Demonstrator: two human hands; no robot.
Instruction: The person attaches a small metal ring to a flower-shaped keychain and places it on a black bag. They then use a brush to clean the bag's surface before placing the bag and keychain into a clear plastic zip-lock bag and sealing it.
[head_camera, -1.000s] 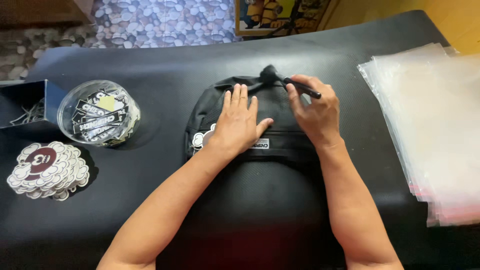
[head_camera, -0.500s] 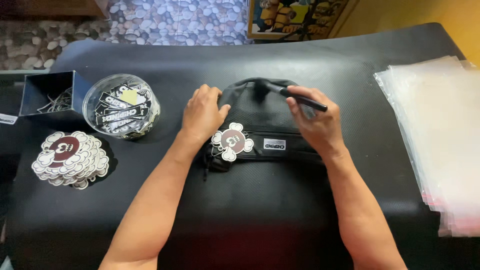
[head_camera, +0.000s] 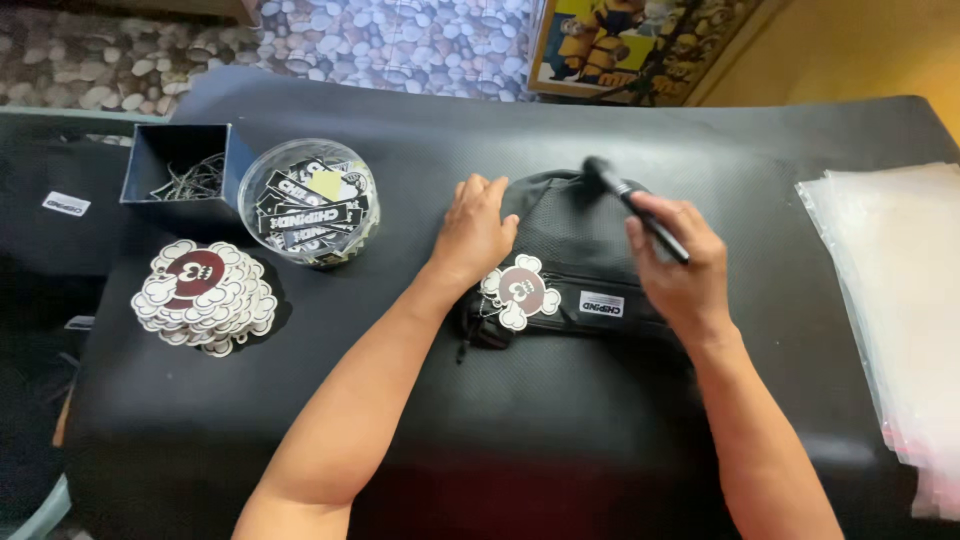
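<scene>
At frame left lie a stack of cloud-shaped tags (head_camera: 205, 296) and a clear tub (head_camera: 308, 200). At center, my left hand (head_camera: 476, 231) rests open on the black pouch (head_camera: 570, 265); my right hand (head_camera: 680, 262) grips a black pen (head_camera: 636, 206).

A black table (head_camera: 560, 120) fills the view, with pebble-patterned floor (head_camera: 380, 40) at twelve o'clock and a yellow wall (head_camera: 860, 45) at two o'clock.

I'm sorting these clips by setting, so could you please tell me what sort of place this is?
Probably a small packing bench for bags: a stack of hang tags, a tub of labels and a pile of clear plastic sleeves surround the black bag on the black-covered table.
</scene>
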